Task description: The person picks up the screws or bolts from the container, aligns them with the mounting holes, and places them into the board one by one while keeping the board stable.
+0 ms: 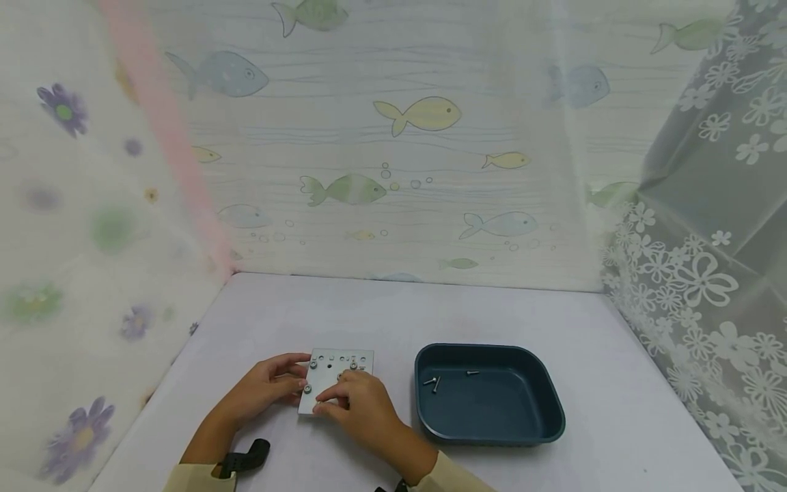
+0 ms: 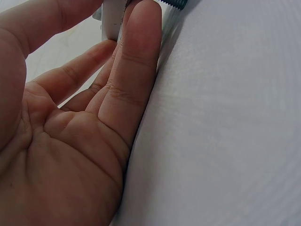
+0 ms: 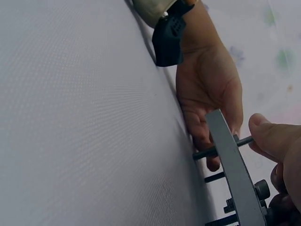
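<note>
A flat silver metal plate [image 1: 321, 380] with drilled holes lies in front of me, fitted with several socket-head screws [image 3: 262, 189]. Threaded ends stick out beneath it towards the tabletop in the right wrist view. My left hand [image 1: 264, 388] grips the plate's left edge, thumb above and fingers [image 2: 136, 52] at the underside. Over the plate's near part, my right hand [image 1: 365, 408] pinches a thin screw [image 3: 245, 140] between thumb and fingers. That screw stands up from the plate's top face; its head is hidden by the fingertips.
A dark blue tray [image 1: 492, 437] stands right of the plate, with 3 small screws [image 1: 436, 385] inside near its left and back. White cloth [image 1: 615, 410] covers the table. Patterned curtains [image 1: 418, 205] enclose the back and both sides.
</note>
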Demonstrator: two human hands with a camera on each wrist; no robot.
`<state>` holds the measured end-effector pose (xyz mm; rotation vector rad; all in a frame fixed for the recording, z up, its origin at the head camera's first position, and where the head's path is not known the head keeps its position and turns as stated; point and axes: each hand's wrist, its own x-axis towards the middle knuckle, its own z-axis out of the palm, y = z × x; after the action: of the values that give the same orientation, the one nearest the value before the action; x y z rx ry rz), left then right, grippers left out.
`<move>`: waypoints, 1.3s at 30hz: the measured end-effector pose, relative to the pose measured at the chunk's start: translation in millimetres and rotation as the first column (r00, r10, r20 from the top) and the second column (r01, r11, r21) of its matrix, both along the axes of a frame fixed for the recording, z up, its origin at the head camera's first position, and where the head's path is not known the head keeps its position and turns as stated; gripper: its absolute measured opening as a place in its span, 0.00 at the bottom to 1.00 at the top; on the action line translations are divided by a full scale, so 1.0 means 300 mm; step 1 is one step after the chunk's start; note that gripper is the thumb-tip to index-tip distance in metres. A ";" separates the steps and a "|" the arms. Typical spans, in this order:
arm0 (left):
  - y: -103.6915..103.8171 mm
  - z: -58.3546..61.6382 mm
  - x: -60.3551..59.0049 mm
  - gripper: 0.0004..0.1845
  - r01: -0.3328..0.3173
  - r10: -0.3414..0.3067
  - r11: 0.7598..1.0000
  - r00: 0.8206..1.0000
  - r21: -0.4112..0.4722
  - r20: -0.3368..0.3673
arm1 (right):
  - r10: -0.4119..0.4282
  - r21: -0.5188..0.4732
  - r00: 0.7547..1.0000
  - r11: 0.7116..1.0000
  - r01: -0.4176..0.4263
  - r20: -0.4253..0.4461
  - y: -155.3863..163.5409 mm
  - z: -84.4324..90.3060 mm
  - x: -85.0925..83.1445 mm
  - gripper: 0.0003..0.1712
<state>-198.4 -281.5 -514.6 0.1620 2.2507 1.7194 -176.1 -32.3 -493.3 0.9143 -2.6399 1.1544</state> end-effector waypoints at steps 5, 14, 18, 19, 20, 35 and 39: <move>0.001 -0.002 0.000 0.34 -0.007 0.007 1.000 1.000 -0.002 0.000 | -0.016 0.026 1.000 1.000 0.016 -0.023 -0.003 -0.008 -0.003 0.08; 0.001 0.000 0.002 0.35 -0.001 0.001 1.000 1.000 0.006 -0.002 | -0.026 0.079 0.998 0.996 0.030 -0.049 -0.005 -0.008 0.002 0.08; 0.002 -0.001 0.002 0.35 0.003 -0.003 1.000 1.000 0.007 -0.005 | -0.030 0.097 0.998 0.995 0.036 -0.056 -0.006 -0.009 0.006 0.09; 0.002 -0.001 0.003 0.35 0.002 -0.002 1.000 1.000 0.008 -0.005 | -0.031 0.099 0.998 0.994 0.036 -0.056 -0.006 -0.011 0.007 0.09; 0.002 -0.001 0.003 0.35 0.003 -0.003 1.000 1.000 0.009 -0.005 | -0.031 0.099 0.998 0.994 0.036 -0.053 -0.007 -0.012 0.008 0.09; 0.004 -0.003 0.002 0.35 -0.001 0.001 1.000 1.000 0.015 0.000 | -0.024 0.095 0.999 0.995 0.027 -0.030 -0.006 -0.018 0.004 0.08; 0.006 0.000 0.003 0.35 0.001 -0.001 1.000 1.000 0.013 -0.001 | -0.022 0.091 0.999 0.996 0.025 -0.033 -0.006 -0.015 0.005 0.08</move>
<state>-197.4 -279.8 -514.7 0.1673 2.2402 1.7341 -174.8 -34.1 -497.8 0.9068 -2.6899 1.0121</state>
